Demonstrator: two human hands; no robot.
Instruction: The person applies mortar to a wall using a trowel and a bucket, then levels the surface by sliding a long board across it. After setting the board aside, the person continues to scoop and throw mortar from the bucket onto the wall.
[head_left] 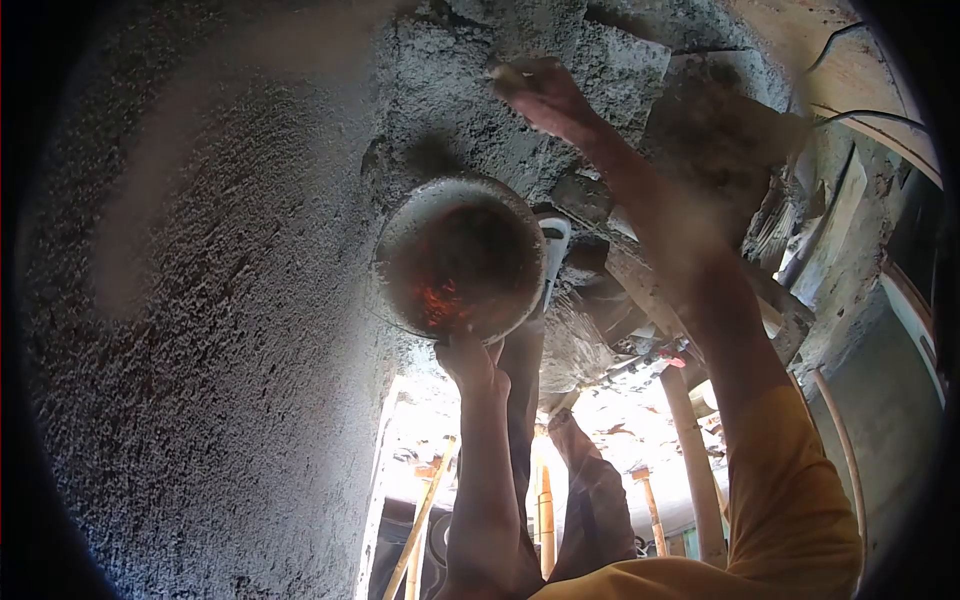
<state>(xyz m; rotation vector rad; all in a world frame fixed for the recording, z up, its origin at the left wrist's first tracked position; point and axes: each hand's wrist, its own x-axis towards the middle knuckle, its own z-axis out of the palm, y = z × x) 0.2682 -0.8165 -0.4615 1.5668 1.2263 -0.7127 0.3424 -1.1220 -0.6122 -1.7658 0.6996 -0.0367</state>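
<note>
My left hand [472,368] grips the lower rim of a round basin [515,205]. Dark material lies inside it, with a glowing red-orange patch [440,302] near the bottom edge. Up and to the right of the basin, my right hand [545,98] is stretched out over a rough grey surface [440,75]. Its fingers are curled together, and I cannot make out what, if anything, is in them. My right arm has a yellow sleeve [790,480].
A broad rough grey wall-like surface [220,380] fills the left side. Against the basin's right side shows a white plastic edge [556,250]. Wood pieces [640,285] are piled to the right. Bamboo poles [546,510] stand below, before bright light. Dark cables [870,118] hang at upper right.
</note>
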